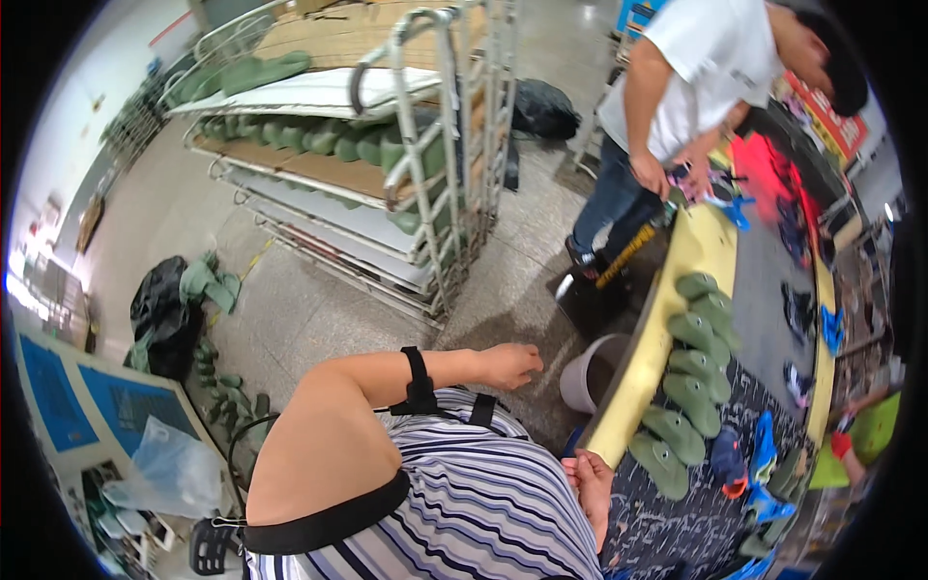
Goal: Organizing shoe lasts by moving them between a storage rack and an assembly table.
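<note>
My left hand (512, 367) hangs over the floor in front of my body, with its fingers loosely curled and nothing seen in them. Beside it stands a pale bucket (590, 372), not touched. My right hand (592, 488) is at the near end of the yellow bench edge (619, 411). Its fingers are bent together; what they hold, if anything, is hidden. Just beyond that hand, several green flip-flop soles (686, 387) lie in a row along the dark belt (677, 522). A dark blue sandal with red (730, 459) and blue straps (766, 449) lie to their right.
A white wheeled rack (425, 174) with green soles on its shelves stands ahead on the left. A co-worker in a white shirt (710, 72) handles footwear farther along the belt. Black bags (169, 314) and loose soles (227, 391) lie on the left floor.
</note>
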A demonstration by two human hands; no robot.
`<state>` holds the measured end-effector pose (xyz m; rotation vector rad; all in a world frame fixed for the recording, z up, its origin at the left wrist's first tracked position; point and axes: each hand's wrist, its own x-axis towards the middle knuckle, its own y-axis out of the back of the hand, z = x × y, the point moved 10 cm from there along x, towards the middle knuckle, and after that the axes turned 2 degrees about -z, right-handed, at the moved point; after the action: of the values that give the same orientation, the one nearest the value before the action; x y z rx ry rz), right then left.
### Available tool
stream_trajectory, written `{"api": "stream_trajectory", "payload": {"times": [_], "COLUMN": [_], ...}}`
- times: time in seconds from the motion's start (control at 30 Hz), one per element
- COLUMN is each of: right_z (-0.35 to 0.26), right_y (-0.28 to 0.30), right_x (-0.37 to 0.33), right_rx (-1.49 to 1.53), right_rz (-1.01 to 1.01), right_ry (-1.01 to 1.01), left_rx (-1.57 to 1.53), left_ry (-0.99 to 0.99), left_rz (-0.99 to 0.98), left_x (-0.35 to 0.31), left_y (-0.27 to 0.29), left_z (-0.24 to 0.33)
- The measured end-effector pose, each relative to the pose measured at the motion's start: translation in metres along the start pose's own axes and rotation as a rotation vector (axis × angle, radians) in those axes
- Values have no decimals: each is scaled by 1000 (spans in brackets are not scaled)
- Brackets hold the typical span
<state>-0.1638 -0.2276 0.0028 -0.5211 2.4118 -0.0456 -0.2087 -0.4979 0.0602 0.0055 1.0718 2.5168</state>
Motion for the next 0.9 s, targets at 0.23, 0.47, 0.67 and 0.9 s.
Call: {"api": "stream_trajectory", "payload": {"times": [0.23,0.47,0.67,0.9], "right_z": [-39,1,11,-26], "right_y": [-185,-337,-411,-449], "right_x": [59,108,141,164], "right_rx": [-131,-163,-226,-384], "right_rz": [-245,-419,-551,-663], "right_ry": [60,-130,-245,-230], "left_rx": [-172,-17,100,202], "left_ry": [51,26,69,469], "left_rz": [255,939,1324,1439], "left_x": [-125,-308,-441,-525], "left_y": [99,307,488,613], "left_z": [-76,-104,-121,-191]}}
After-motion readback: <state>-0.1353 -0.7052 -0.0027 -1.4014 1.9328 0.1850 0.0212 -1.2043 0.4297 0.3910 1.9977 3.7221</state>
